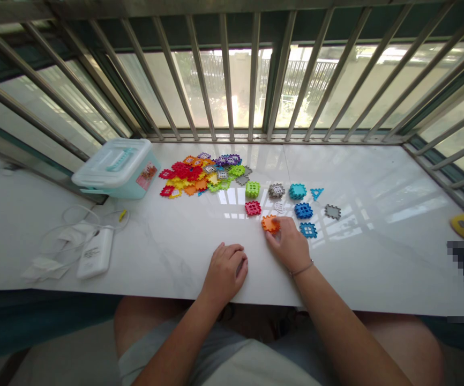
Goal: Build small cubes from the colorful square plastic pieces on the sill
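Observation:
My right hand [290, 246] pinches an orange square tile [270, 224] with notched edges between thumb and fingers, at the table surface. My left hand [224, 272] rests on the table to its left, fingers curled in, with nothing visible in it. Beyond the orange tile sit a red stack [252, 208], a lime green stack [252, 189], a grey stack [276, 190] and a teal stack [297, 191]. A white piece [279, 207] lies just past my right fingers. Near that hand are a blue stack [303, 210] and a blue window tile [308, 230].
A mixed heap of coloured tiles [187, 174] lies at the back left, beside a lidded teal box [115, 166]. A white power bank [95, 252] with cables sits far left. A blue triangle [316, 193] and a grey tile [332, 212] lie right. Metal bars [224, 69] edge the back.

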A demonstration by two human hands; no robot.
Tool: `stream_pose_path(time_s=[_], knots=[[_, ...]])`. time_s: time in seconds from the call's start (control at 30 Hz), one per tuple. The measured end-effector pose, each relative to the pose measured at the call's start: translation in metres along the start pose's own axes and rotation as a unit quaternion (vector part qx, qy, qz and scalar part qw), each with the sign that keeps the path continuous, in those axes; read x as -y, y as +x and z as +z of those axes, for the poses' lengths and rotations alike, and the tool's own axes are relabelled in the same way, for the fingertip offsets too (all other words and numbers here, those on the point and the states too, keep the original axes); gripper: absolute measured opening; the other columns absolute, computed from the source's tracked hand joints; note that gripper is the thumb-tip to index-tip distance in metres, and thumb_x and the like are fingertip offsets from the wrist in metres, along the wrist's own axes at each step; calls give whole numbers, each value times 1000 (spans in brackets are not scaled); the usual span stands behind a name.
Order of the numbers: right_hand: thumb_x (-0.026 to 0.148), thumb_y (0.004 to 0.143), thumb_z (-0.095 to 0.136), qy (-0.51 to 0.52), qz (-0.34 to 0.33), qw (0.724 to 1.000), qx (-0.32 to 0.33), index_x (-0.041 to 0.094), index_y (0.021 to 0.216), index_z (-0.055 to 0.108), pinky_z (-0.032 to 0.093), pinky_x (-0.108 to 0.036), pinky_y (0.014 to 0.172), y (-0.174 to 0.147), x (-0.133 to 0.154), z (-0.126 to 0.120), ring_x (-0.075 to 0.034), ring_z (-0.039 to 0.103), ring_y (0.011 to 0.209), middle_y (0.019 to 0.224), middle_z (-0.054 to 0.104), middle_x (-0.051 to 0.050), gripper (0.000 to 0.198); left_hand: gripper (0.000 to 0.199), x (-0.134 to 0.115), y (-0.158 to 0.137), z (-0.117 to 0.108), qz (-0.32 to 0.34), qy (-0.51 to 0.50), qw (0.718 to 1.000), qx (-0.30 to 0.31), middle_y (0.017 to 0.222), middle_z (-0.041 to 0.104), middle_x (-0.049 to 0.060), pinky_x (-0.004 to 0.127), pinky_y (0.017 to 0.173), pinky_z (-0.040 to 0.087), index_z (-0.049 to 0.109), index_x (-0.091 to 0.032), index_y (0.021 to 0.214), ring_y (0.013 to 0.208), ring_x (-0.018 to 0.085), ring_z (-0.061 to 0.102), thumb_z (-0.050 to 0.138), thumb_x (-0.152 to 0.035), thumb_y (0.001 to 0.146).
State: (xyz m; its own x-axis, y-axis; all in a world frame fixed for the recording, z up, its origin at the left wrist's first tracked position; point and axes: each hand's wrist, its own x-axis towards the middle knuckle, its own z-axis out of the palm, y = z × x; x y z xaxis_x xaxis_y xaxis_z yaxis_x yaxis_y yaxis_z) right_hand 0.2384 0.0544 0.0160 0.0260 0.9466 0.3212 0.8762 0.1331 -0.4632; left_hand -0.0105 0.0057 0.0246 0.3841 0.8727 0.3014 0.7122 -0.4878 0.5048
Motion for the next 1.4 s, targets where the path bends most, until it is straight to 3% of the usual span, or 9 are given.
stream_pose_path(time_s=[1.4], knots=[[42,101,64,0,-5,1000,3,23,131,61,61,-37,82,1,0,-1,-29,71,113,129,69,-13,36,12,0,0,0,-1,2,1000,4,125,75,7,57,126,43,71,-26,105,118,25,71,65,-17,101]])
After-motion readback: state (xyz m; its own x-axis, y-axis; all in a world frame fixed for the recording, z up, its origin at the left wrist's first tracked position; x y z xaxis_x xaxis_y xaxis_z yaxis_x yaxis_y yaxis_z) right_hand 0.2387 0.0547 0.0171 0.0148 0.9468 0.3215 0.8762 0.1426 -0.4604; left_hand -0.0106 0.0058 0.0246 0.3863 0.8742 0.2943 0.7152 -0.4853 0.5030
